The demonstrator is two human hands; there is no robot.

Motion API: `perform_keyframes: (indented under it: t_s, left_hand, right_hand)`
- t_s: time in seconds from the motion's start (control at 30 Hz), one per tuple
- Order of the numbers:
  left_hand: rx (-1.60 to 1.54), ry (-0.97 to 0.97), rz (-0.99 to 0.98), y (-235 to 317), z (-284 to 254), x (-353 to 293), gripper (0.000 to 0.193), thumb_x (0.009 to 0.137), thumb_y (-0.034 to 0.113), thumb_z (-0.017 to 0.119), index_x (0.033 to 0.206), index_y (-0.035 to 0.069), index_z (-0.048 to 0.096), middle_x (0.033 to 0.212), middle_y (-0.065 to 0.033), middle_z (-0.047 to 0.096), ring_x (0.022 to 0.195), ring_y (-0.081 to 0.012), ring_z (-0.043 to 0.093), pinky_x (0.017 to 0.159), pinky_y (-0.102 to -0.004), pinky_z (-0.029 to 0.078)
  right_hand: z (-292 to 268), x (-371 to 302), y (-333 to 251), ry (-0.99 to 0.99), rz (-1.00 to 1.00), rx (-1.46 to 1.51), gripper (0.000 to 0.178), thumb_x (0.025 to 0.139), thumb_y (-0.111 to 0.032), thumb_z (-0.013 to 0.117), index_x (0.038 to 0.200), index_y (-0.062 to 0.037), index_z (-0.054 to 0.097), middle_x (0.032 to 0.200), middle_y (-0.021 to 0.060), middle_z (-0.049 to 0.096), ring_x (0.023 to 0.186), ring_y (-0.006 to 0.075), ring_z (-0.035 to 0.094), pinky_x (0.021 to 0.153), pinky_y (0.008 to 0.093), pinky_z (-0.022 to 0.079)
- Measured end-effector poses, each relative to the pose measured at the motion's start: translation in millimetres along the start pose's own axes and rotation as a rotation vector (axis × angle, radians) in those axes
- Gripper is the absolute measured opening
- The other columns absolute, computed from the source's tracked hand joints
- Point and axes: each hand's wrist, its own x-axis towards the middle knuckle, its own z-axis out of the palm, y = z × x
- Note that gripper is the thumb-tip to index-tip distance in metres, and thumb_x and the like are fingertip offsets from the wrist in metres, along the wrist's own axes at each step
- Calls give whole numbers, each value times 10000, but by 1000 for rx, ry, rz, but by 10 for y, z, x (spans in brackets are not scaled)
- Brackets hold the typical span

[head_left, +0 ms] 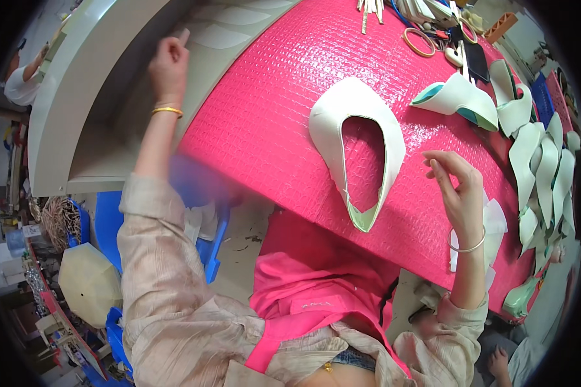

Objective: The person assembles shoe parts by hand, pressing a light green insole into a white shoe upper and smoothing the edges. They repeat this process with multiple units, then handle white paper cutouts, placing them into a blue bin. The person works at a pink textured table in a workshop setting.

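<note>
A white shoe upper (327, 122) with a pale green lining at its pointed near end lies on the pink table cover (265, 122), neither hand touching it. My left hand (169, 64) is raised over the pale tray-like unit at the far left. Its fingers are closed, with a small pale tip at them; whether that is a thin piece or a fingertip I cannot make out. To the right of the upper, my right hand (457, 184) hovers with thumb and fingertips drawn together. Anything between them is too small to see. White pieces (495, 222) lie by its wrist.
Thin white cut pieces (223, 35) lie in the pale unit (87, 84). Another curved upper (456, 103) sits at the right, beside many overlapping ones (549, 161). Tape rolls (419, 42) and tools crowd the far edge. A blue stool (216, 248) stands below the table.
</note>
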Motion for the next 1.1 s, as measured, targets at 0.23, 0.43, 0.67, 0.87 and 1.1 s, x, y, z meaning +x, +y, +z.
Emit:
perform_keyframes:
  t_s: [0.23,0.43,0.67,0.87,1.1]
  left_hand:
    - [-600,-191,-325,1025,-1013,387,150,863,146,544,932,13,539,713,-14,603,618,-81,580,576,-207,474]
    - [-872,-566,-363,1484,-1797,598,194,886,195,507,1002,40,521,838,-24,620,656,-78,616,586,-185,507]
    - [-1284,-759,-233,2191,-1414,373,282,903,202,458,1095,-3,489,900,-102,620,780,-142,609,732,-278,497]
    - [-289,-1036,783,2771,-821,-987,466,647,419,687,741,-33,626,943,-174,559,1004,-304,486,947,-413,345]
    - [-1087,-1158,-222,2998,-795,-629,336,893,269,509,910,-47,624,756,-23,617,706,-70,532,650,-239,438]
  right_hand:
    - [213,196,-524,-92,-178,449,438,780,-143,628,1172,-1,495,1113,119,567,1038,197,543,878,306,414]
    - [926,558,-1101,-190,-451,641,732,699,-210,724,1272,18,329,1186,175,483,1144,245,448,943,360,367]
    - [438,-557,-946,-171,19,1313,511,713,50,613,1182,18,412,994,106,582,865,178,596,738,283,491]
    - [-162,-1211,65,414,206,1270,375,858,-129,525,1199,-26,408,984,94,564,745,135,596,588,215,488]
    - [-94,-905,-67,572,-43,1112,267,849,-53,545,1108,3,514,985,68,598,846,125,591,731,230,482]
